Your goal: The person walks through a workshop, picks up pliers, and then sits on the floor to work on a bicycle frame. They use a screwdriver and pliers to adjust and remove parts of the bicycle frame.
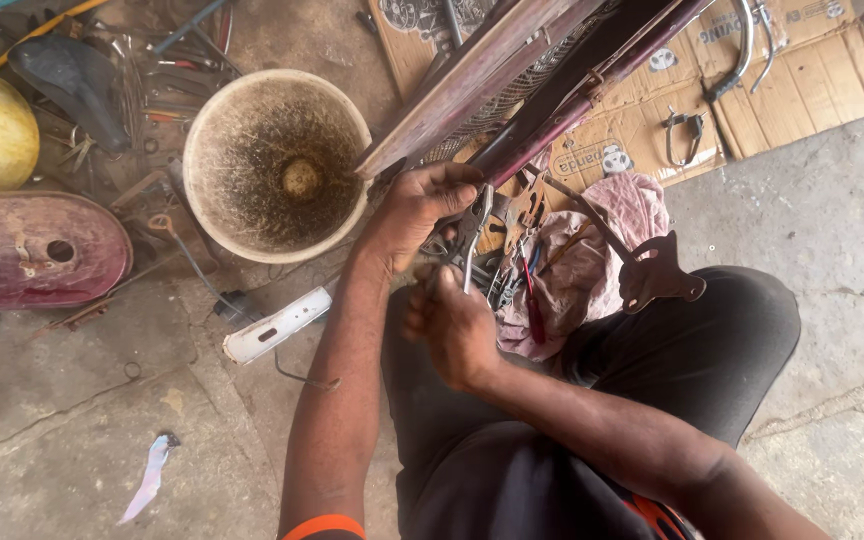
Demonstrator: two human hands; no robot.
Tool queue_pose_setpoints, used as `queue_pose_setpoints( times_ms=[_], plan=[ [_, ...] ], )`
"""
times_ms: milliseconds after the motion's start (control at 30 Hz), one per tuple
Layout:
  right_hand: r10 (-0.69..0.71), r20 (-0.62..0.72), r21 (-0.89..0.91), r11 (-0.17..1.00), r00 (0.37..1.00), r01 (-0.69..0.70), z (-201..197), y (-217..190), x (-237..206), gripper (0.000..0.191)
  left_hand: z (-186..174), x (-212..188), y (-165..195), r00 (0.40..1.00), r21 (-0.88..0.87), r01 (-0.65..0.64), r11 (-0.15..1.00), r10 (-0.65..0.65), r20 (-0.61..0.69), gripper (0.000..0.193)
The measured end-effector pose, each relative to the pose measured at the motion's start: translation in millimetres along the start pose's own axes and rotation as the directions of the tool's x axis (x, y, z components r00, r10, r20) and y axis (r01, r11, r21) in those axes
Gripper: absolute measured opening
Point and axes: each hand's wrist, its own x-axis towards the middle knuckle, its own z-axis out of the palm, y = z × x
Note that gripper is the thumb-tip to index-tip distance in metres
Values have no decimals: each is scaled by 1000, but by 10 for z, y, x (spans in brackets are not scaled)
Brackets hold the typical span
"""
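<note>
We see a maroon metal frame (pixel 512 70), worn and scratched, slanting from the middle of the view up toward one o'clock, its lower end tilted down toward us. Under that end, just right of centre, hangs a pair of silver pliers (pixel 474 235), handles pointing down toward six o'clock, nose up against the frame. At four o'clock from the pliers, a dark flat bracket (pixel 660 275) sticks out on a thin rod.

A flattened brown cardboard box (pixel 792 75) with dark print and small animal-face pictures lies top right on the floor.
</note>
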Motion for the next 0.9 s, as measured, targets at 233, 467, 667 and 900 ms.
queue_pose_setpoints(
  times_ms=[233, 467, 667, 900],
  plan=[
    [685, 90, -341, 703, 723, -624, -343, -1683, -304, 47, 33, -48, 23, 1000, -39, -5, 999, 5, 0, 42],
    [86, -33, -146, 985, 996, -90, -286, -109, -49, 39, 13, -14, 22, 1000, -15, 21, 1000, -21, -17, 43],
    [371, 315, -179, 927, 873, -329, -263, -1021, -130, 32, 22, -20, -24, 1000, 37, -11, 999, 12, -19, 47],
    [381, -35, -544, 768, 924, -337, -720, -1168, -90, 27, 26, -12, -57, 1000, -5, -9, 1000, 9, 0, 44]
  ],
)
